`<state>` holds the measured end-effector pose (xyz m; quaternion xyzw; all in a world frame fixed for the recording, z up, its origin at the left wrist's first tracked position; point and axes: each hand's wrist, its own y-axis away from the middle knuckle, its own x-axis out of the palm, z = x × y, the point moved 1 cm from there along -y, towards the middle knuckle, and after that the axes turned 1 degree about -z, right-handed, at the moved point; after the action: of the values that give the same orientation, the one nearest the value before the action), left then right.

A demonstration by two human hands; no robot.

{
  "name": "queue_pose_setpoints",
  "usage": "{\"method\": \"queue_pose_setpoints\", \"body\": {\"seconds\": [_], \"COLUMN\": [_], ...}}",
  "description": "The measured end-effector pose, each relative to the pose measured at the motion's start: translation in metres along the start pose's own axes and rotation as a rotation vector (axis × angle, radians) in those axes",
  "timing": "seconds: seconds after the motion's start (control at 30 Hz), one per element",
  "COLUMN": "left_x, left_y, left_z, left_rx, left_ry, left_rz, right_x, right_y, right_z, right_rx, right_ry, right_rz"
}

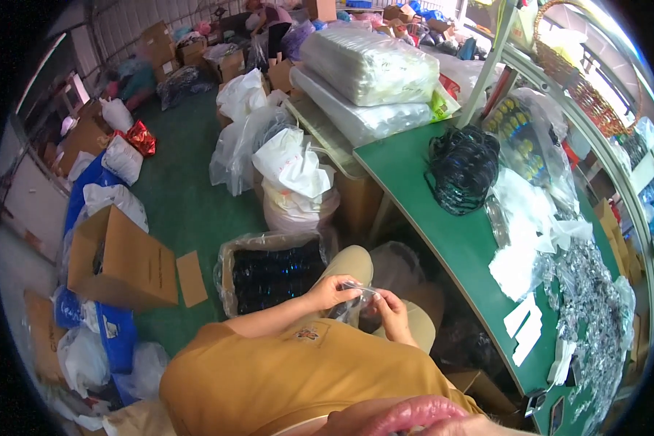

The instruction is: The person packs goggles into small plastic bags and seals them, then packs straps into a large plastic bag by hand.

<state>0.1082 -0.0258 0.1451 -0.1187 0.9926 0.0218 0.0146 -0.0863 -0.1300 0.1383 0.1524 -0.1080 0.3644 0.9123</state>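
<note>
Over my lap, my left hand (328, 291) and my right hand (392, 317) pinch the upper edge of a small clear plastic bag (351, 312) between them. The bag hangs below my fingers, and I cannot make out what is inside it. Left of my knees stands a box (227, 280) lined with clear plastic. Rows of shiny black items (277, 270) with blue glints fill it; their kind is too dark to tell.
To my right runs a green table (407, 171) bearing a bundle of black loops (463, 168), white cards (525, 328) and a heap of small clear packets (592, 305). White sacks (296, 182) stand ahead. An open cardboard box (142, 258) sits left. Another person (275, 25) is far back.
</note>
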Motion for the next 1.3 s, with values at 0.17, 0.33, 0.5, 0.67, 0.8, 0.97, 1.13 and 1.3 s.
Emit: {"method": "queue_pose_setpoints", "body": {"seconds": [0.17,0.33,0.5,0.67,0.8,0.97,1.13,1.3], "left_x": [0.001,0.006,0.001,0.005,0.005,0.004,0.007,0.007], "left_y": [0.005,0.003,-0.003,-0.007,-0.002,0.003,0.005,0.004], "left_z": [0.005,0.006,0.014,-0.001,-0.002,0.002,0.002,-0.004], "left_rx": [0.051,0.003,-0.059,-0.071,-0.066,-0.022,0.006,-0.024], "left_ry": [-0.049,0.028,-0.115,-0.06,0.019,0.06,-0.009,0.012], "left_rz": [-0.042,-0.046,-0.047,0.007,0.025,0.059,0.05,0.096], "right_x": [-0.005,-0.001,-0.008,-0.006,0.003,0.008,-0.004,-0.002], "right_y": [0.001,0.004,-0.001,-0.002,-0.003,0.002,0.001,0.0], "right_z": [-0.004,0.005,-0.002,0.002,0.004,0.008,0.001,0.005], "right_rx": [0.087,-0.037,-0.067,0.072,-0.184,-0.143,-0.235,-0.174], "right_ry": [-0.011,0.04,0.14,0.022,0.136,0.132,0.299,0.209], "right_rz": [0.081,0.064,0.019,0.022,0.025,0.016,0.112,0.12]}}
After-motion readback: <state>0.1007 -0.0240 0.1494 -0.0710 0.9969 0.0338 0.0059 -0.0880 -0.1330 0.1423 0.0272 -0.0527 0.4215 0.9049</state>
